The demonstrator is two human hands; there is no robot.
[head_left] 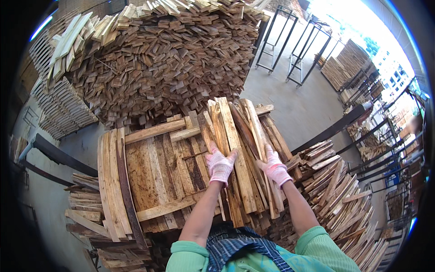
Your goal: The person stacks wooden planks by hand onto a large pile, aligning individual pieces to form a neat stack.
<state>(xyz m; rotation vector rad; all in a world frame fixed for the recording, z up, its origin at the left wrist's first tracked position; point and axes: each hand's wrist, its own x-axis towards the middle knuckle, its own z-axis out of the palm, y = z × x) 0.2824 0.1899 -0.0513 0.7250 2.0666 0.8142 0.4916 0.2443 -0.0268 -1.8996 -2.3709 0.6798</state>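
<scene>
A person in a green shirt [190, 258] and a striped apron [244, 249] leans over a big stack of wood [156, 170]. Both hands wear pink gloves [218, 174]. The left hand [220, 164] lies on a bunch of long boards [236, 154], its thumb and fingers wide apart. Some fingertips are hard to see, so one cannot tell if it grips. The right hand [275, 168] holds a pale board [255, 124], with the thumb on one side and the fingers on the other. The bunch and the pale board lie side by side on the right part of the stack, pointing away from the person. More boards [113, 177] lie along the stack's left edge. A messy pile of sticks [337, 186] sits on the right. A huge heap of wood [172, 68] stands behind, and tall metal frames [273, 43] stand on the grey floor [276, 90].
</scene>
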